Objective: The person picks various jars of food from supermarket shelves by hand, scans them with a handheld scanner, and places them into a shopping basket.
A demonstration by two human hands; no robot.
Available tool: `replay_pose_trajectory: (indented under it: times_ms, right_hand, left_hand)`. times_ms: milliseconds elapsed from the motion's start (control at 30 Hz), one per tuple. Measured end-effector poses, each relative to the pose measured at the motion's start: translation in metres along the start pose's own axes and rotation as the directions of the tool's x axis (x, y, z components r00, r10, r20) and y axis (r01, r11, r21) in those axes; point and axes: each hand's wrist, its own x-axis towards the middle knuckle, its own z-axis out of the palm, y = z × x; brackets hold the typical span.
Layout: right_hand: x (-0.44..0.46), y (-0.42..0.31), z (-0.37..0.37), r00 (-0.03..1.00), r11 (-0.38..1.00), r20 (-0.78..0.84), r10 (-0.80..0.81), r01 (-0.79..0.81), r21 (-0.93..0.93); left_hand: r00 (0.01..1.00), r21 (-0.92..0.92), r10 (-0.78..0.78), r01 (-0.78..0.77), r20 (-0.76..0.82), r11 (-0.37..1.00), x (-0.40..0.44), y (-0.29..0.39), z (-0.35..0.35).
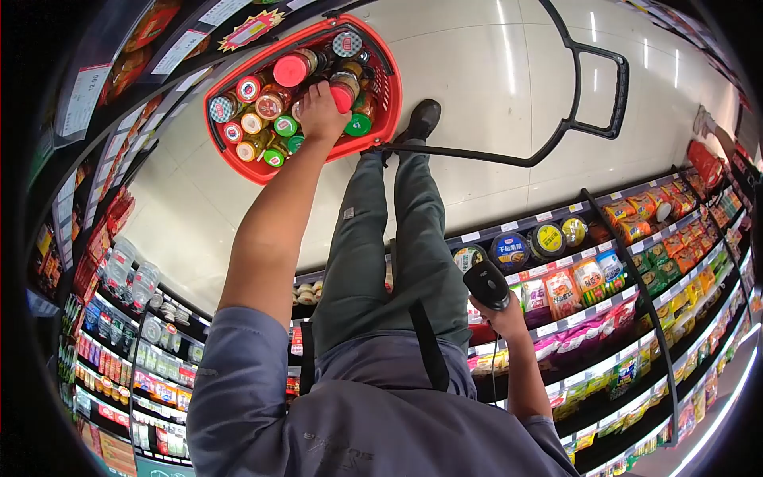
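My left hand [322, 115] reaches down into a red shopping basket [226, 163], its fingers closed on a jar with a red lid [342, 98]. Around it the basket is packed with upright glass jars, their lids red, green, white and checked. One larger red lid [291, 70] lies just beyond my fingers. On the other side, beside my thigh, my right hand [506, 316] grips a black barcode scanner [486, 285] by its handle. A cable [495, 370] hangs down from the scanner.
The basket's long black pull handle [509, 161] stretches right over the tiled floor. Shelves of packaged snacks [562, 290] run along the right, with bottles and cans [143, 282] lower left. A shelf edge with price tags [176, 52] overhangs the basket. Another person's arm [723, 139] shows far right.
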Motion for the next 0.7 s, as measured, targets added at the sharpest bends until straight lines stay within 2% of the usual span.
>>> replay_pose_trajectory:
  times_ms: [67,167,267,367,533,700]
  right_hand:
    - [0.000,-0.005,0.004,0.988,0.989,-0.052,-0.146,0.146,-0.003]
    - [0.002,-0.007,0.007,0.993,0.993,-0.036,-0.114,0.114,0.006]
    - [-0.002,-0.008,0.007,0.987,0.987,-0.031,-0.160,0.158,-0.037]
    - [-0.007,-0.007,0.006,0.979,0.979,-0.035,-0.199,0.197,-0.045]
    - [-0.023,-0.001,0.004,0.966,0.969,-0.072,-0.248,0.246,-0.036]
    - [0.006,-0.004,0.002,0.965,0.969,-0.089,-0.247,0.246,-0.027]
  left_hand:
    - [1.000,0.040,0.011,-0.011,-0.004,0.999,0.000,0.001,-0.002]
    - [0.999,0.094,0.003,-0.006,0.034,0.996,-0.001,0.002,-0.008]
    - [0.989,0.096,-0.011,-0.004,0.150,0.995,-0.010,0.000,-0.012]
    - [0.996,0.156,0.022,-0.035,0.086,0.987,-0.025,0.002,-0.018]
    - [0.994,0.128,-0.004,-0.010,0.112,0.992,-0.054,0.010,-0.048]
    - [0.995,0.116,-0.002,-0.010,0.098,0.993,-0.036,0.011,-0.028]
